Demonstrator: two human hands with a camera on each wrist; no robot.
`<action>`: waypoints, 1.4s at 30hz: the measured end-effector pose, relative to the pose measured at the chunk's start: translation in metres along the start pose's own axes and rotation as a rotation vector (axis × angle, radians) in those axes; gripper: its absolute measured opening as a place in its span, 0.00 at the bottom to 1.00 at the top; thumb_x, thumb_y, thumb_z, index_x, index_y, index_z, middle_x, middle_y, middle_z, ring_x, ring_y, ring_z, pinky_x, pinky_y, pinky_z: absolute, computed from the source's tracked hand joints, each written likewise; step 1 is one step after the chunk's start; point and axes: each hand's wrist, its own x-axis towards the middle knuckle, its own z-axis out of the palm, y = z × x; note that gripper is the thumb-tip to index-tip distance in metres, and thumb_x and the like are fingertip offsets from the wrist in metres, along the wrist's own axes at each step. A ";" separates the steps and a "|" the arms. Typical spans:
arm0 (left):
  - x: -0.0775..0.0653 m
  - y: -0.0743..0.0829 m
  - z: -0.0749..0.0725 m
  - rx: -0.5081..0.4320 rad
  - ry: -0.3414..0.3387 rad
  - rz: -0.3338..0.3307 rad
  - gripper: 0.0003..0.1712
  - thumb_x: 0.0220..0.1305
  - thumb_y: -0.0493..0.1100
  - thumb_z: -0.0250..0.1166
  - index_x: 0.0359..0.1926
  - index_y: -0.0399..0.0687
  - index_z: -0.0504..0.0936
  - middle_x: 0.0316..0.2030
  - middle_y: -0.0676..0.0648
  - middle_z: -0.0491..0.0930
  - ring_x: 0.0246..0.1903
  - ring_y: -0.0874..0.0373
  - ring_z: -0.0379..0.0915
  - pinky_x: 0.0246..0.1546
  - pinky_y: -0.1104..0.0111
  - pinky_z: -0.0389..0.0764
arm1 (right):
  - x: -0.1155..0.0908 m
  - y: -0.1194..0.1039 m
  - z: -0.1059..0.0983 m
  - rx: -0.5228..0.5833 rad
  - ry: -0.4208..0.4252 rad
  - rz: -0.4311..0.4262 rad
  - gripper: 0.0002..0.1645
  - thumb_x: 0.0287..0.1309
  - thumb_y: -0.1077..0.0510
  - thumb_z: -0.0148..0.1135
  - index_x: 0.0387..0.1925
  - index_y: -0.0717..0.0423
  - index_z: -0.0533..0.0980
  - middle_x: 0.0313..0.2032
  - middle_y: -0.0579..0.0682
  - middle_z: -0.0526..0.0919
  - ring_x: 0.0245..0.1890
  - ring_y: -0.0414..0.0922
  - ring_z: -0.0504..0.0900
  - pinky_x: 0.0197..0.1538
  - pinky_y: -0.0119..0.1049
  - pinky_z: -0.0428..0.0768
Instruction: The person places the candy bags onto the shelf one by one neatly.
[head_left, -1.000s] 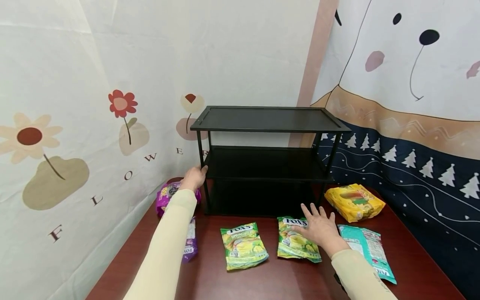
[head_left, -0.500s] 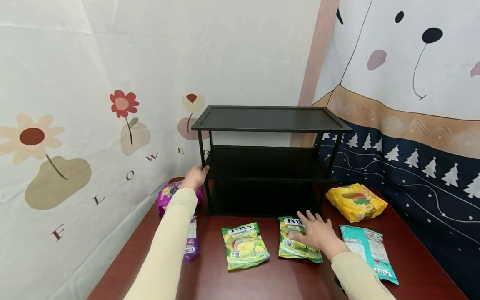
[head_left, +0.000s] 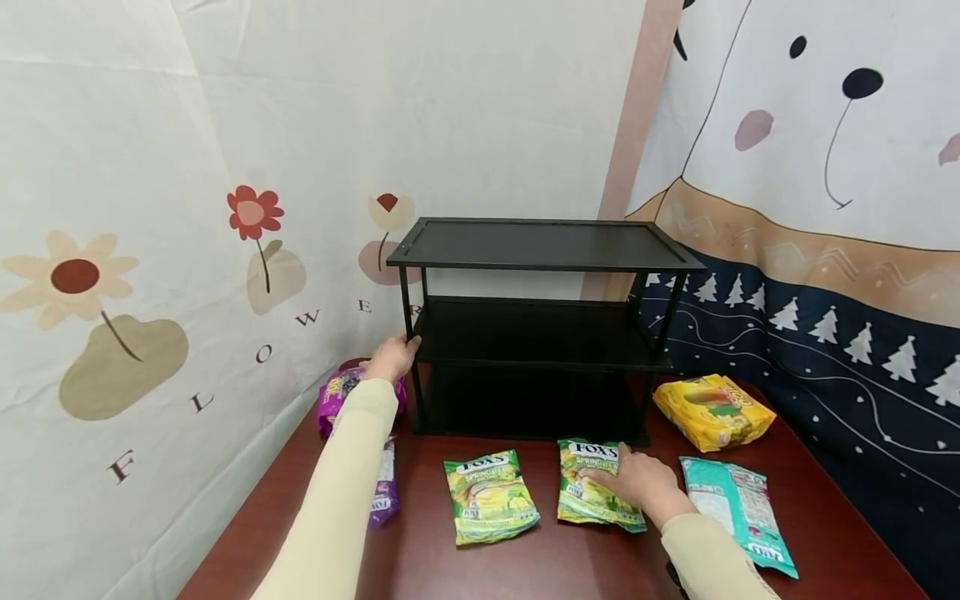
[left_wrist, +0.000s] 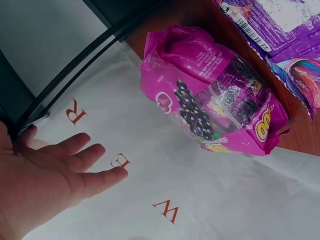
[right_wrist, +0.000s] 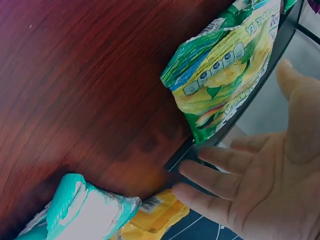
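Observation:
My left hand (head_left: pixel 392 358) reaches to the left front post of a black three-tier rack (head_left: pixel 543 243), with the thumb against the post at the middle shelf. In the left wrist view its other fingers extend loosely, nothing in them. Behind and below it sits a purple grape-print snack bag (left_wrist: pixel 200 100). My right hand (head_left: pixel 647 483) is over the right green-yellow Fox's candy bag (head_left: pixel 588 492), partly covering its right side. Its fingers are extended and hold nothing in the right wrist view. A second Fox's candy bag (head_left: pixel 491 500) lies to the left.
A yellow snack bag (head_left: pixel 712 410) and a teal bag (head_left: pixel 738 508) lie on the right of the dark red table (head_left: pixel 525 575). Another purple bag (head_left: pixel 385 492) is partly behind the left sleeve. Printed curtains (head_left: pixel 487 108) stand behind and at both sides.
My right hand has lowered slightly over the right Fox's bag, its fingers less spread in the head view. The left hand stays at the rack's post. The head view shifts slightly.

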 end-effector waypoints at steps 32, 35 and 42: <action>-0.003 0.008 -0.002 0.067 0.058 -0.026 0.33 0.80 0.58 0.38 0.72 0.43 0.65 0.71 0.31 0.58 0.71 0.24 0.35 0.61 0.28 0.24 | -0.004 0.002 -0.004 0.338 -0.016 0.156 0.38 0.53 0.42 0.73 0.49 0.73 0.75 0.39 0.61 0.81 0.35 0.53 0.78 0.37 0.50 0.79; -0.002 0.007 -0.002 0.069 0.061 -0.031 0.32 0.80 0.57 0.38 0.72 0.43 0.66 0.71 0.31 0.58 0.71 0.24 0.35 0.61 0.28 0.24 | -0.004 0.005 0.000 0.493 0.007 0.164 0.38 0.55 0.48 0.73 0.53 0.75 0.71 0.43 0.66 0.78 0.37 0.55 0.79 0.34 0.48 0.81; -0.005 0.005 0.000 0.065 0.060 -0.046 0.34 0.79 0.57 0.39 0.73 0.41 0.64 0.71 0.30 0.57 0.71 0.24 0.36 0.61 0.28 0.25 | 0.002 0.013 0.011 0.769 -0.005 0.215 0.32 0.59 0.56 0.70 0.52 0.77 0.68 0.45 0.68 0.74 0.43 0.59 0.79 0.37 0.50 0.83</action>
